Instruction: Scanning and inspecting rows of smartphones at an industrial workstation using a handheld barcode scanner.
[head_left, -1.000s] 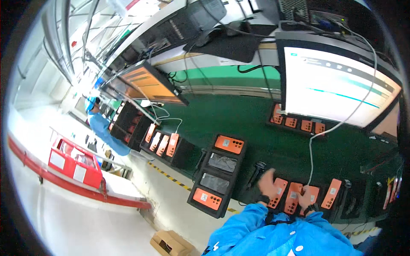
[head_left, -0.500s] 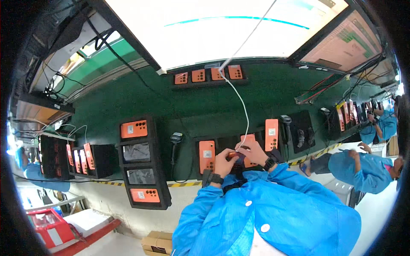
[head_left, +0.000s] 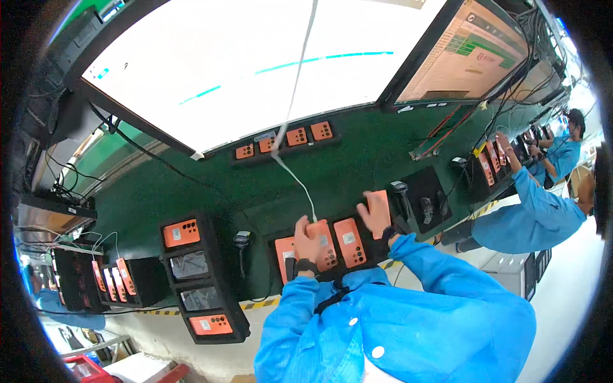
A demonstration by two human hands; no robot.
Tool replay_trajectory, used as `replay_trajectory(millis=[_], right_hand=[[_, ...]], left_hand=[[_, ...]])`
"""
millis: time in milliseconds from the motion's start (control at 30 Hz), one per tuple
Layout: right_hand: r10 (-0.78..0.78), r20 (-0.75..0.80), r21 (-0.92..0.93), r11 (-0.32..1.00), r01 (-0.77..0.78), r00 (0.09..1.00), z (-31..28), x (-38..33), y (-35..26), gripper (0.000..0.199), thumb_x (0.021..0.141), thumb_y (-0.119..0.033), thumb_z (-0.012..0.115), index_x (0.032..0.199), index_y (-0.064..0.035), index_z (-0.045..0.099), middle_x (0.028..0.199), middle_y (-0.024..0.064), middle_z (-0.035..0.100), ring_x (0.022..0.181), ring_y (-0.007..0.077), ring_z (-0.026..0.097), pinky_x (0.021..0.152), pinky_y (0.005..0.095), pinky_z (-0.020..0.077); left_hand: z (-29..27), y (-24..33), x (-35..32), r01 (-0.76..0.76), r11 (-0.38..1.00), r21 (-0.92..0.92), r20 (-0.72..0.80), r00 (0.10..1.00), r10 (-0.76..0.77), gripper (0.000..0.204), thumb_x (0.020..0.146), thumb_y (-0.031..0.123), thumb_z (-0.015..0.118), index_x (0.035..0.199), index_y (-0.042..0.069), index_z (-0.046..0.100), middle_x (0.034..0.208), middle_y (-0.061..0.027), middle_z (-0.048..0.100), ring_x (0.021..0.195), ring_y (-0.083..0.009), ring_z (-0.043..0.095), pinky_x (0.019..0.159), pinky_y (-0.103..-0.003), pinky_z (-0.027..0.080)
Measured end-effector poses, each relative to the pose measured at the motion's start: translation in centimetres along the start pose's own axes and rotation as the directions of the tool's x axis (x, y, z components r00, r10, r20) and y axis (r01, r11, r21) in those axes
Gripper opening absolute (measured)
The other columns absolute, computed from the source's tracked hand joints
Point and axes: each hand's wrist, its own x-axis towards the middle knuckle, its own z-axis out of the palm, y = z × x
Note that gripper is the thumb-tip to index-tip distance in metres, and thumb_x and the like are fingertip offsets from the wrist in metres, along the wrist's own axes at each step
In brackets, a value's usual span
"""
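Observation:
A row of orange phones sits in a black foam tray point(head_left: 332, 274) in front of me. Over the left edge of one phone point(head_left: 327, 250), my left hand point(head_left: 308, 242) has its fingers stretched out, somewhat blurred. The white cable point(head_left: 305, 191) runs down to that phone's top end. To the left is another orange phone point(head_left: 283, 256), partly behind my left wrist; to the right lies a phone with a white label point(head_left: 348, 241). My right hand point(head_left: 375, 217) is open, thumb and fingers apart, at the left side of the rightmost phone point(head_left: 382, 199), covering part of it.
A big bright screen point(head_left: 242, 64) and a second monitor point(head_left: 463, 54) stand behind the bench. A far rack point(head_left: 287, 148) holds orange phones. Handheld scanners point(head_left: 241, 241) flank my tray. On the left is a black tray point(head_left: 239, 319). At right, a co-worker in blue point(head_left: 530, 210) reaches toward phones.
My hands have moved apart; earlier they were together at a phone and the cable end. That phone appears to lie in the tray now. My view has tilted, and the co-worker's arm has reached forward.

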Motion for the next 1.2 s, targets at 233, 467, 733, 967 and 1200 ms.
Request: replay_trajectory(millis=[233,467,733,967,1200], right_hand=[[0.281,0.394,-0.628,0.777,0.033,0.875,-2.7,7.0,5.0,0.028,0.083,-0.028,0.054,0.101,-0.0085,0.063,0.104,0.0109,0.063,0.087,0.0296,0.060,0.068,0.0429,0.0492],[-0.032,0.005,-0.369,0.929,0.031,0.999,-1.3,1.4,4.5,0.019,0.087,-0.031,0.054,0.083,-0.0127,0.050,0.058,0.0081,0.056,0.046,0.0312,0.055,0.044,0.0432,0.0403],[-0.065,-0.304,-0.234,0.972,-0.008,0.951,-6.3,0.0,5.7,0.014,0.082,-0.017,0.057,0.083,-0.0040,0.051,0.106,0.0166,0.054,0.099,0.0365,0.049,0.084,0.0484,0.0369],[0.537,-0.015,0.236,0.822,-0.519,0.844,-3.1,-3.4,18.4,0.049,0.070,-0.027,0.074,0.097,-0.0035,0.040,0.089,0.0172,0.051,0.084,0.0392,0.053,0.074,0.0459,0.0423],[0.459,0.352,0.596,0.562,-0.574,0.816,-9.9,-4.4,5.6,0.037,0.074,-0.005,0.066,0.095,-0.0079,0.035,0.078,0.0055,0.049,0.061,0.0130,0.050,0.050,0.0275,0.0403]], left_hand=[[-3.9,5.4,-3.2,-0.249,0.907,0.339,0.020,0.966,0.257,0.027,0.073,0.006,0.065,0.100,0.002,0.061,0.101,-0.0142,0.062,0.097,-0.0305,0.057,0.083,-0.038,0.045],[-7.8,4.0,-9.7,0.095,0.941,0.326,-0.178,0.983,-0.038,0.015,0.079,0.005,0.062,0.092,-0.001,0.060,0.080,-0.0076,0.062,0.069,-0.0135,0.058,0.058,-0.026,0.046],[-5.8,4.3,-11.7,0.283,0.928,0.241,-0.259,0.941,-0.219,0.012,0.081,0.005,0.062,0.090,-0.003,0.062,0.079,-0.0068,0.063,0.066,-0.0099,0.056,0.058,-0.024,0.044],[-3.4,3.1,-13.0,0.235,0.958,0.166,-0.116,0.969,-0.218,0.012,0.083,0.008,0.062,0.094,0.002,0.063,0.080,-0.0042,0.063,0.071,-0.0104,0.058,0.065,-0.024,0.047],[-5.7,1.3,-12.2,0.247,0.962,0.117,-0.043,0.969,-0.243,0.012,0.085,0.007,0.061,0.095,0.003,0.063,0.082,-0.0027,0.063,0.072,-0.0097,0.059,0.065,-0.024,0.046]])
